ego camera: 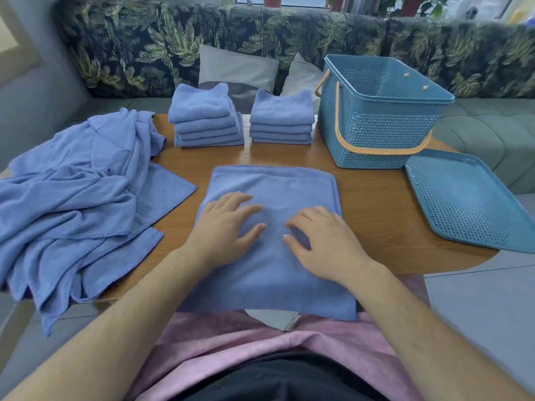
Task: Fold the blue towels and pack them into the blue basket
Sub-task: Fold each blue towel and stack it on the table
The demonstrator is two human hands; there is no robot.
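A blue towel (272,186) lies flat on the wooden table (376,204) in front of me, its near edge hanging over the table's front. My left hand (228,224) and my right hand (321,241) rest side by side on its middle, palms down, fingers spread and slightly bent. Two stacks of folded blue towels stand at the back: the left stack (205,120) and the right stack (282,118). A heap of unfolded blue towels (75,198) covers the table's left side. The blue basket (376,111) with an orange handle stands at the back right, nothing visible inside it.
The basket's perforated blue lid (466,201) lies flat at the table's right edge. Behind the table runs a sofa with a leaf-print back (144,44) and grey cushions (237,68). Tiled floor (477,299) shows to the right.
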